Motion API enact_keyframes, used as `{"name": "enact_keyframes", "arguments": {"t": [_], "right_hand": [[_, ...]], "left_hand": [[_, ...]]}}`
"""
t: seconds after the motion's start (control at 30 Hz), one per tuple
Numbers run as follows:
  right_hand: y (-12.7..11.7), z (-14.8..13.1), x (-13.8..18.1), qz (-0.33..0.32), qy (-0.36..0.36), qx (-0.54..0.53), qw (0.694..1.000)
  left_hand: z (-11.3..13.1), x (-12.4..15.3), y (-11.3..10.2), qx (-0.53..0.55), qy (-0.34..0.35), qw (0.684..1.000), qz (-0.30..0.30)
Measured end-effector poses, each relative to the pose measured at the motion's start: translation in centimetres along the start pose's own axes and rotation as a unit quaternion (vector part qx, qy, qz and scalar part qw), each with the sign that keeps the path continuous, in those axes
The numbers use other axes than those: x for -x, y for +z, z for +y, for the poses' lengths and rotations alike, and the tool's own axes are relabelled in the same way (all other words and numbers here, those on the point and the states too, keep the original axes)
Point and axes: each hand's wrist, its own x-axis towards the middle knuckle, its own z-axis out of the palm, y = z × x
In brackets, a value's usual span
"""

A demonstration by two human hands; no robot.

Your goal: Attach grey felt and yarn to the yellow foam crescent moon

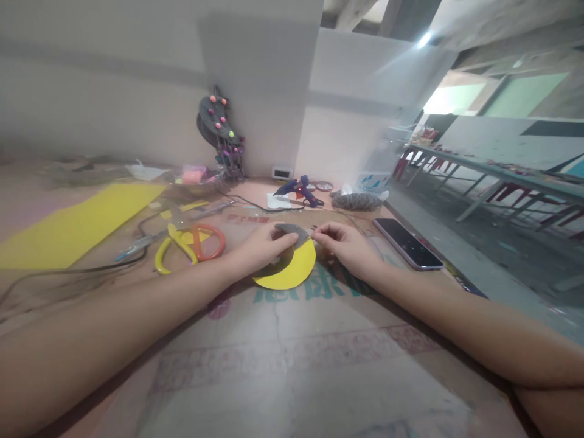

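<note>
A yellow crescent-shaped cutout [291,277] is held just above the printed board on the table, its upper part covered in grey yarn [296,232]. My left hand [272,244] grips the covered part, thumb lying on top of the yarn. At the crescent's upper right tip, my right hand [336,241] has thumb and forefinger pinched together. Whatever lies between those fingertips is too small to make out; it may be the yarn's end. Left of my left hand lie scissors with one yellow handle and one orange handle [208,242].
A blue glue gun [301,191] stands behind my hands, near a grey yarn skein [358,201]. A phone [407,243] lies right, by the table edge. Yellow sheet [91,225] and a cable lie left. A grey crescent decoration with coloured balls [218,121] leans on the wall.
</note>
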Motion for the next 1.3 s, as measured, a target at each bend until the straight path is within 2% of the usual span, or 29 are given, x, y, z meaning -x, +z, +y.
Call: {"name": "enact_keyframes", "arguments": {"t": [0.4, 0.8, 1.17, 1.3], "right_hand": [[0.24, -0.05, 0.00, 0.028, -0.023, 0.014, 0.999], [0.26, -0.19, -0.05, 0.034, -0.021, 0.031, 0.999], [0.07, -0.67, -0.07, 0.040, -0.024, 0.041, 0.998], [-0.08, -0.65, -0.12, 0.044, -0.023, 0.015, 0.999]], "left_hand": [[-0.61, -0.15, -0.01, 0.016, 0.005, 0.999, -0.032], [-0.79, -0.23, 0.02, 0.035, -0.016, 0.999, -0.027], [-0.51, -0.16, -0.16, 0.018, 0.001, 1.000, -0.018], [-0.56, -0.16, -0.14, 0.030, -0.007, 0.999, -0.027]]}}
